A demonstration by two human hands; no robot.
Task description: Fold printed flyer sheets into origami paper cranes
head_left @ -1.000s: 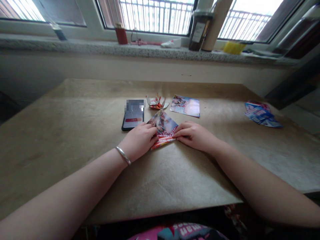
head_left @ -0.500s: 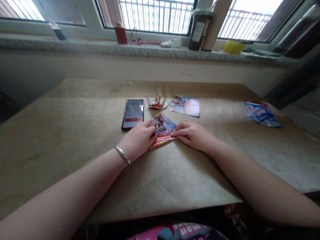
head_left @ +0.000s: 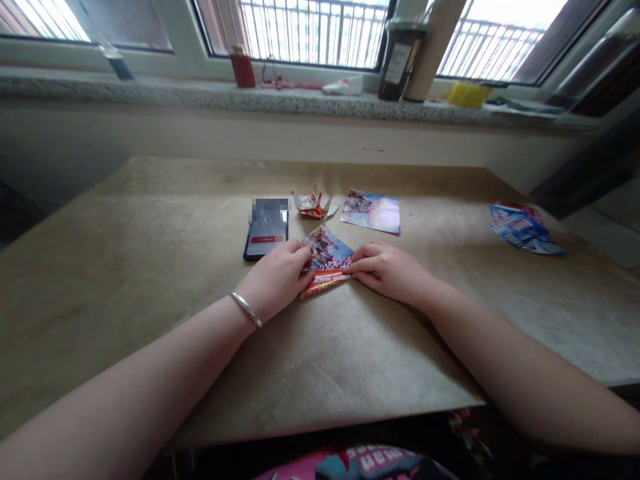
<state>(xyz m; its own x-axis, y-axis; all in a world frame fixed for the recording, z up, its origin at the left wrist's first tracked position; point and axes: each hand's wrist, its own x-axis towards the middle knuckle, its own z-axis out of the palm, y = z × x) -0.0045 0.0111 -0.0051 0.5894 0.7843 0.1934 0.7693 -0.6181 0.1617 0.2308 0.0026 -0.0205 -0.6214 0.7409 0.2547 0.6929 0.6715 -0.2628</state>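
Between my hands a sheet of printed paper lies on the table, blue with figures on it and an orange-red folded strip along its near side. My left hand, with a silver bangle at the wrist, grips the paper's left edge; its fingertips are partly hidden. On the opposite side, my right hand pinches the right corner at the end of the fold. Just beyond the sheet sits a folded paper crane, red and white. A flat printed sheet lies to the right of the crane.
A phone with its screen lit lies left of the crane, close to my left hand. Several blue and red printed papers are piled at the table's right. Behind the table, a stone windowsill carries a dark jar and other small items.
Almost nothing differs. Both hands keep their hold on the folded paper, and the left fingers have shifted very slightly along its edge.
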